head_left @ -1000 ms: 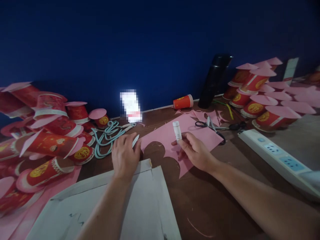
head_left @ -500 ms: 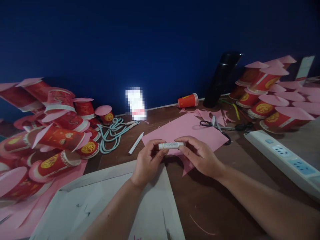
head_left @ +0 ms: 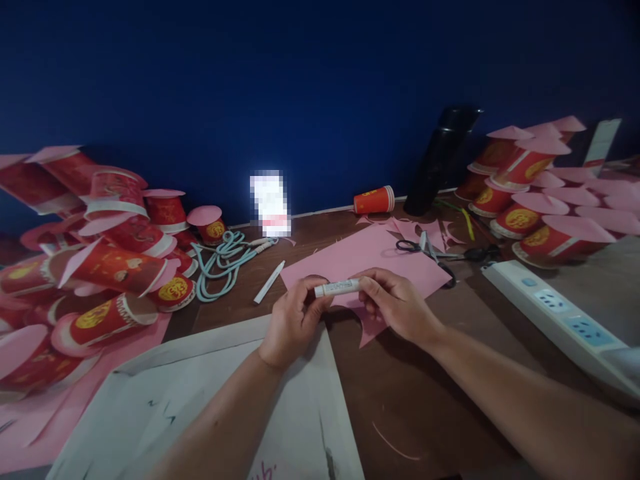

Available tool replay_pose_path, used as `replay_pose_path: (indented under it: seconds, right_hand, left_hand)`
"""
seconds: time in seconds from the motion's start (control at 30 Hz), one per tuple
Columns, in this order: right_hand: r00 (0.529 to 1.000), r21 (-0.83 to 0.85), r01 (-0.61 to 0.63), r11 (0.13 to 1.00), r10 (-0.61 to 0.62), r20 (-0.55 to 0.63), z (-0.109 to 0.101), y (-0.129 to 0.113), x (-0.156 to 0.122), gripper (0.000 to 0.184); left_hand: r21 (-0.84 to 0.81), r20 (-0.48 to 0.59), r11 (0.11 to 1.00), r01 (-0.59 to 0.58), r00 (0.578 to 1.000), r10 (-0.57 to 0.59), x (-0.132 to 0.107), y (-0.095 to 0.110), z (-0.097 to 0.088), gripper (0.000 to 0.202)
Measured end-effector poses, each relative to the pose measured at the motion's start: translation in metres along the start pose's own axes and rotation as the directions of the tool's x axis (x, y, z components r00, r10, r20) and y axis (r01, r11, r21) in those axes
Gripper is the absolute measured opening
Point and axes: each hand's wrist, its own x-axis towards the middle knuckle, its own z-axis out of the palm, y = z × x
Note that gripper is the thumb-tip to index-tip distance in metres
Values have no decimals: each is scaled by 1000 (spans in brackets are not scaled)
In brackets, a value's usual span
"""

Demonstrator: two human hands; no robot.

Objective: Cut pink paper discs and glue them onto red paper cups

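My left hand (head_left: 295,317) pinches one end of a slim white glue stick (head_left: 338,288) with small print on its side. Thumb and fingers of my right hand (head_left: 395,303) close around its other end. The stick lies nearly level between both hands, above the near edge of a cut pink paper sheet (head_left: 373,257). Beyond the right hand, scissors with black handles (head_left: 429,250) rest on that sheet. Left of the left hand, a thin white stick-like thing (head_left: 269,282) lies on the brown table (head_left: 395,400).
Red paper cups with pink discs stand piled at left (head_left: 115,267) and right (head_left: 530,160). Also around are a pale blue cord (head_left: 220,270), a lit phone (head_left: 270,203), stacked red cups (head_left: 374,199), a black flask (head_left: 440,160), a white power strip (head_left: 555,313) and a white board (head_left: 210,400).
My right hand's fingers have shifted and curl more around the right end of the glue stick, which tilts slightly up on that side. The whole view has moved a little.
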Motion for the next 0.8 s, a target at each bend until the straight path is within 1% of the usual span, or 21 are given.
replay_pose_path:
  seconds: [0.1,0.2,0.43,0.57,0.73,0.8]
  right_hand:
    - [999,-14,34,999,-34,-31,0,1,-1,28]
    - [998,-33,49,998,-50,-37,0,1,-3,28]
    - [998,-50,56,997,-58,-36,1,-3,-4,28]
    - [998,-49,52,997,-54,-31,1,-5,-4,28]
    - [998,-57,65,996,-67,-24,-1,-8,-5,27]
    - [997,-60,72,996,-73,-20,-1,-9,-5,27]
  left_hand:
    - [96,53,994,-60,997,55,1,2,1,21]
    - [190,89,976,-105,992,89,1,1,4,23]
    - [330,128,930,-163,984,127,-2,-6,7,27]
    - [397,151,902,-171,981,119,-3,-7,7,33]
    - [418,183,890,-182,977,114,-4,-4,6,40]
    - [445,191,880,-168,977,91,-4,-1,5,41]
